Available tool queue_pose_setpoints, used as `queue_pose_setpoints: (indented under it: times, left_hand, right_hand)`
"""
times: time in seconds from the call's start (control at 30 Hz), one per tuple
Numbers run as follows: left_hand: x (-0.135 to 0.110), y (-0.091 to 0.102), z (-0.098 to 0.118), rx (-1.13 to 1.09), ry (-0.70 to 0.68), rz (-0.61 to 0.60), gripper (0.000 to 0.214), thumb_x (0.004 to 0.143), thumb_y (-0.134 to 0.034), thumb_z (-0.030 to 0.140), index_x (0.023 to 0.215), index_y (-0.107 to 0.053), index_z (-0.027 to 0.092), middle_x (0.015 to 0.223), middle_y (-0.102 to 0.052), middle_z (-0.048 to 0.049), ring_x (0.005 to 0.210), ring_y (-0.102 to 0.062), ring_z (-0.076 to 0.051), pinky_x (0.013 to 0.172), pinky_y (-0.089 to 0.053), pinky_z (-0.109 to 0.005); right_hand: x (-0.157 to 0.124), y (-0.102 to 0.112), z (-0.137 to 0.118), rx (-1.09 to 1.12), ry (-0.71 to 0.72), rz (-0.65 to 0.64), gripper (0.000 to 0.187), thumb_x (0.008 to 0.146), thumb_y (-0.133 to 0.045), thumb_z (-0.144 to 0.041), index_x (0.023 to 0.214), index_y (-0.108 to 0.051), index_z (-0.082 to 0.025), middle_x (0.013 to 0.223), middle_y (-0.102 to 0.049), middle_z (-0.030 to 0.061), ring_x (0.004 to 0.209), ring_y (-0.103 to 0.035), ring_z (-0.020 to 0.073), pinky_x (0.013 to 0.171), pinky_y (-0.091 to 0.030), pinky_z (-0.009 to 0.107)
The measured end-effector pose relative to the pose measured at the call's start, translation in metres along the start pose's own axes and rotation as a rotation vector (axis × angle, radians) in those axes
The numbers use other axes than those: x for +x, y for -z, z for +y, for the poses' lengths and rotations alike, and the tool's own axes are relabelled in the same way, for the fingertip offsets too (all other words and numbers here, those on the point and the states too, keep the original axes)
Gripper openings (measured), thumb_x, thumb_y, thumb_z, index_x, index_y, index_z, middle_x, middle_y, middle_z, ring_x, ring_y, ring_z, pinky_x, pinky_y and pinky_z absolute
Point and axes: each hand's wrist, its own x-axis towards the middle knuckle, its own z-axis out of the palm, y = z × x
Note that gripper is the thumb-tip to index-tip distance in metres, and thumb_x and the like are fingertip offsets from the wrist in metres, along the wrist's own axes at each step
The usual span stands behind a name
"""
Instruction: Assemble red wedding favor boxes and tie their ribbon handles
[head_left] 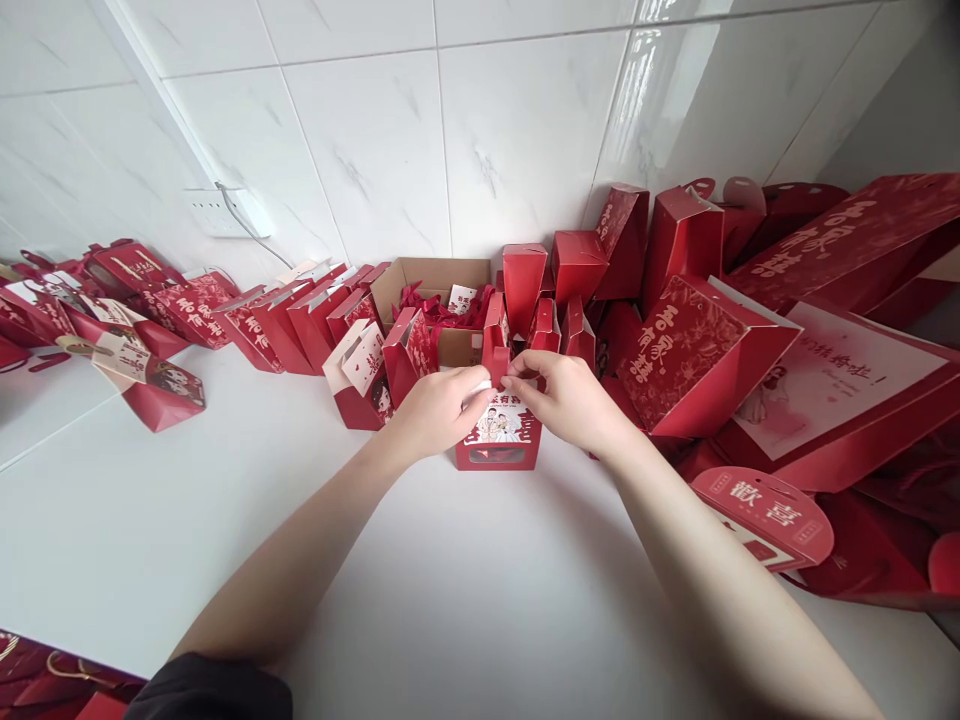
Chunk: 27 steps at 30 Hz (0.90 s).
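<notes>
A small red gift box [498, 440] with a white picture panel on its front stands upright on the white table [465, 590]. My left hand [435, 408] and my right hand [568, 398] meet over its top. Both are closed, the fingertips pinching the red flaps at the box's top edge. The box's opening is hidden behind my fingers.
A brown cardboard carton [427, 285] with red ribbons stands behind. Folded red boxes [300, 320] lean in a row at left, more lie far left [142, 380]. Larger red boxes [690, 350] and flat cards [765, 515] are heaped at right. A wall socket [225, 212] sits on the tiled wall.
</notes>
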Motion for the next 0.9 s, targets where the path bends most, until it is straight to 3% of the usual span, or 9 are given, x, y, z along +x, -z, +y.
queue_pose_setpoints:
  times: [0.13,0.27,0.47,0.9]
  left_hand:
    - [0.0,0.0011,-0.0008,-0.102,0.053,-0.02,0.023,0.092,-0.052,0.031,0.074,-0.044,0.019,0.064,-0.045,0.005,0.056,-0.038,-0.009,0.052,-0.027,-0.023]
    - [0.0012,-0.0003,-0.0006,-0.231,0.112,0.034,0.021,0.088,-0.059,0.035,0.077,-0.051,0.019,0.064,-0.048,0.0057,0.057,-0.041,-0.008,0.052,-0.032,-0.02]
    - [0.002,-0.0002,-0.0037,-0.236,0.125,0.01,0.016,0.085,-0.063,0.035,0.084,-0.06,0.019,0.063,-0.054,0.0058,0.054,-0.041,-0.007,0.05,-0.031,-0.019]
    - [0.0019,-0.0018,-0.0016,-0.251,0.147,-0.011,0.021,0.088,-0.054,0.032,0.073,-0.055,0.017,0.06,-0.044,0.0044,0.053,-0.036,-0.008,0.048,-0.026,-0.022]
  right_hand:
    - [0.0,0.0011,0.0035,0.006,0.043,-0.013,0.012,0.091,-0.054,-0.022,0.081,-0.06,-0.019,0.079,-0.066,-0.0008,0.066,-0.055,0.012,0.063,-0.041,0.025]
    - [0.0005,0.0021,0.0055,-0.025,0.082,0.001,0.01,0.089,-0.055,-0.019,0.082,-0.062,-0.019,0.079,-0.066,-0.0008,0.066,-0.054,0.0118,0.064,-0.04,0.025]
    - [0.0022,0.0014,0.0086,0.011,0.074,-0.005,0.011,0.089,-0.055,-0.019,0.081,-0.063,-0.019,0.075,-0.066,-0.0021,0.061,-0.051,0.0104,0.061,-0.039,0.024]
    - [0.0012,0.0052,0.0105,0.086,0.052,-0.091,0.013,0.088,-0.055,-0.026,0.084,-0.065,-0.019,0.079,-0.069,0.0008,0.068,-0.057,0.0147,0.064,-0.043,0.027]
